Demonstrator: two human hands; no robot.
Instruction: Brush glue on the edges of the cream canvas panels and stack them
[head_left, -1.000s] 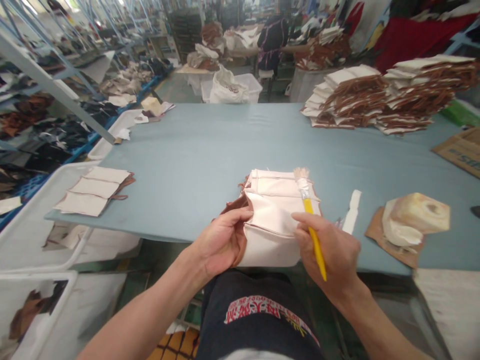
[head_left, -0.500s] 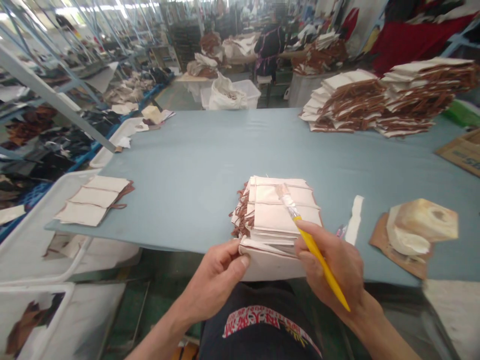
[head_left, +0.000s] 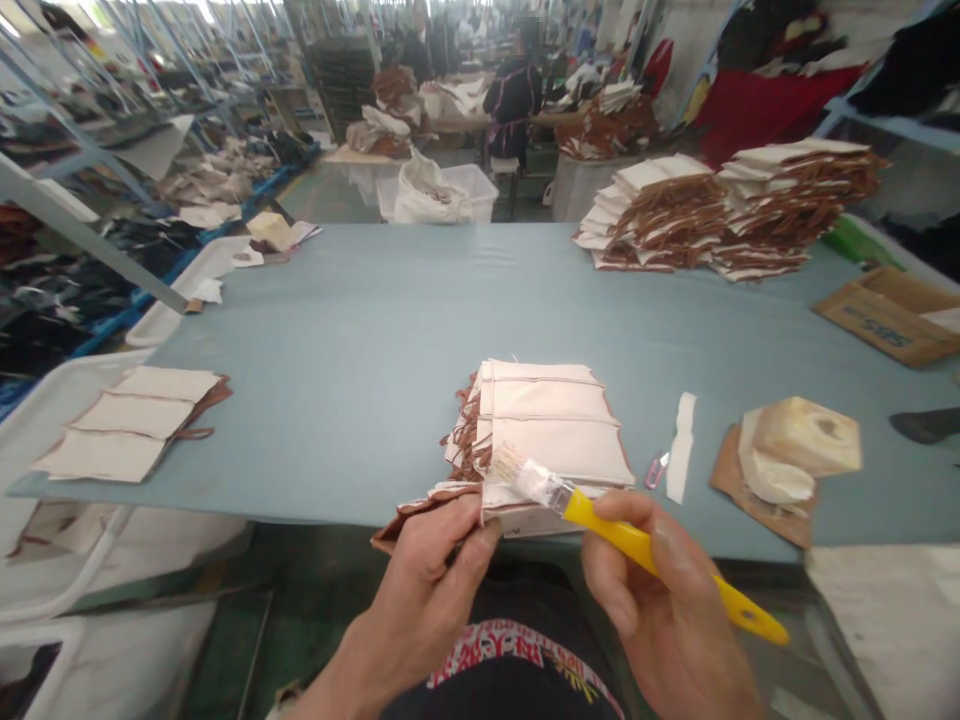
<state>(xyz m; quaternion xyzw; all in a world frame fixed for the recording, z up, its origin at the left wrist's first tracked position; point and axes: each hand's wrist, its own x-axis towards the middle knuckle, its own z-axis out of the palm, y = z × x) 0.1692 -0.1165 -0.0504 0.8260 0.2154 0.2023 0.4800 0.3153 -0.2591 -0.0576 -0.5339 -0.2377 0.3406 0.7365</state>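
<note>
A stack of cream fabric pieces with brown backing [head_left: 551, 420] lies at the near edge of the grey-blue table [head_left: 360, 350]. My left hand [head_left: 431, 590] is closed, pinching the front edge of one piece [head_left: 420, 502] and pulling it off the stack toward me. My right hand [head_left: 660, 600] is closed round a yellow-handled brush [head_left: 637, 545]. Its bristles [head_left: 506, 465] touch the front edge of the stack, just right of my left thumb.
A small stack of cream pieces [head_left: 127, 420] lies at the table's left. Tall stacks [head_left: 720, 210] stand far right. A tan block on brown card [head_left: 795, 450], a white strip [head_left: 681, 445] and a cardboard box [head_left: 885, 315] lie right. White bins [head_left: 60, 560] stand left; a person sits at the back.
The brush has swung from pointing up over the stack's top down to its front edge. My left hand has moved from the stack's side to pinch one piece and draw it out.
</note>
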